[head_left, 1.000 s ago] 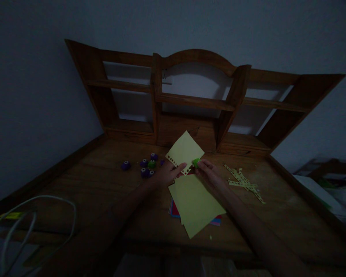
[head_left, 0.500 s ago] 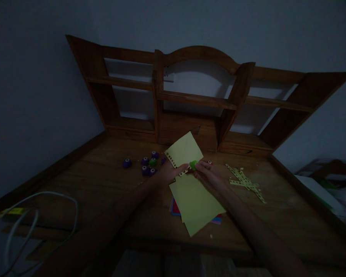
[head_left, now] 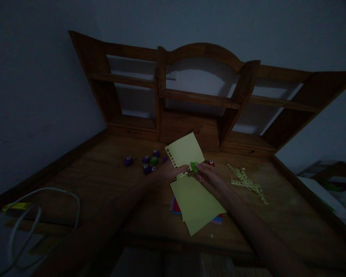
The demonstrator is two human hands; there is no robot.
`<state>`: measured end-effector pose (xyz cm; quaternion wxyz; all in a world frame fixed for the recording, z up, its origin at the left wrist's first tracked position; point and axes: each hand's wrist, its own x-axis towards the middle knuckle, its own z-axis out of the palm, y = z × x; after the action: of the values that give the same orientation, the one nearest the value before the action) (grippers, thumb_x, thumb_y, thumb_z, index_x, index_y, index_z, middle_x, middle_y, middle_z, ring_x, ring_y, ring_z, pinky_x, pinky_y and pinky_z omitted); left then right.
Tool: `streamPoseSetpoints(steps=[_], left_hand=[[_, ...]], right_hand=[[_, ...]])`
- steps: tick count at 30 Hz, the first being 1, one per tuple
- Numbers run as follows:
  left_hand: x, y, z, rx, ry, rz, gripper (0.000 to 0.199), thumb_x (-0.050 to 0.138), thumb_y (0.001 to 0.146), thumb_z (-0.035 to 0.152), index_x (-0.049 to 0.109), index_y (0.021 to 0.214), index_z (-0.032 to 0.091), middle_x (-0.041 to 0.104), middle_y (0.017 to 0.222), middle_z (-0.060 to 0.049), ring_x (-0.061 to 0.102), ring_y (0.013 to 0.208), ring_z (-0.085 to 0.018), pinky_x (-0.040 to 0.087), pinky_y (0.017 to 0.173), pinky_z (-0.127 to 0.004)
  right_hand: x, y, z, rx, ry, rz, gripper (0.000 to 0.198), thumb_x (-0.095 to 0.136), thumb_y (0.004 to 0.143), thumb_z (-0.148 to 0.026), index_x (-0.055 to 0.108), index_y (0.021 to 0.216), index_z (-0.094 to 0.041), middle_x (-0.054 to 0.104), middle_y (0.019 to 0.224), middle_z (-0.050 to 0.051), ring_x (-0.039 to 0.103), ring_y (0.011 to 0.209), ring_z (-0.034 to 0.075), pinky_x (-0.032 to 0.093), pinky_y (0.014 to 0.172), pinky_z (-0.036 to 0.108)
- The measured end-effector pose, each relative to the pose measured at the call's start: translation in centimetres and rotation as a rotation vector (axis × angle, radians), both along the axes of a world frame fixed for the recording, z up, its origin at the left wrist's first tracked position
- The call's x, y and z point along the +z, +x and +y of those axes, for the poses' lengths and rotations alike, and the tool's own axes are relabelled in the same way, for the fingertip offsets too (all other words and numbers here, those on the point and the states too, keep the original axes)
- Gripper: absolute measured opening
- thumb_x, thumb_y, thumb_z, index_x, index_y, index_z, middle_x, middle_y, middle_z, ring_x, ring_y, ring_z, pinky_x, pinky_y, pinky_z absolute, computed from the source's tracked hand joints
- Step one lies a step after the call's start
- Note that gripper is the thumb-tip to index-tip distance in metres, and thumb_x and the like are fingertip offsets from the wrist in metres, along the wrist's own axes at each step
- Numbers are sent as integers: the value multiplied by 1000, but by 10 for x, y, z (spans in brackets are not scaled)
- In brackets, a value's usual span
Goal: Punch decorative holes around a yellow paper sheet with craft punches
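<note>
Plain grey-blue walls (head_left: 40, 96) are enclosing a brown wooden desk (head_left: 103, 184), where an open-backed brown wooden shelf unit (head_left: 200, 98) is standing beyond a pile of rectangular pale-yellow paper sheets (head_left: 197, 206). Just beyond the pile, a four-cornered pale-yellow paper sheet (head_left: 187, 148) is showing a row of holes. Right of the pile, narrow perforated pale-yellow paper strips (head_left: 246, 181) are lying crossed. The left hand (head_left: 168, 170) is pressing its thumb on the sheet, its other fingers being hidden; the right hand (head_left: 209, 177) is pinching a small rounded bright-green punch (head_left: 194, 166) at the sheet's edge, beyond the pile. Rounded purple punches (head_left: 147, 168) are standing beyond the pile, leftward. One yellowish scrap (head_left: 211, 235) is lying near the pile's near-right edge.
</note>
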<state>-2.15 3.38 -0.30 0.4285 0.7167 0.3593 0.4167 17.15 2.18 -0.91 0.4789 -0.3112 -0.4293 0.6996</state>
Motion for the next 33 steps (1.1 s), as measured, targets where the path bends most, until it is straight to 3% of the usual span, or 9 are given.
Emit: streamPoseSetpoints(steps=[13,27,33], left_hand=[[4,-2,-1,-9,-6,13,44,59,80,32,56,122,16,68,109,-9,59,108,-25,44,96,-37],[-7,-3,4,-40,33,14,42,59,81,32,56,120,16,60,124,-10,56,112,-25,42,98,-38],[-1,0,-4,-7,-75,-13,42,59,81,35,57,119,15,65,115,-10,57,110,-26,44,95,-37]], right_hand=[[-4,-5,0,-26,34,-26,24,76,71,-31,60,61,-16,56,58,-2,41,49,7,30,45,24],[1,-8,-3,-131,18,-86,31,80,66,-31,55,55,-16,49,51,-3,38,44,7,21,42,25],[2,-9,-5,-200,17,-112,34,81,64,-31,52,50,-17,47,49,-4,36,43,7,19,42,27]])
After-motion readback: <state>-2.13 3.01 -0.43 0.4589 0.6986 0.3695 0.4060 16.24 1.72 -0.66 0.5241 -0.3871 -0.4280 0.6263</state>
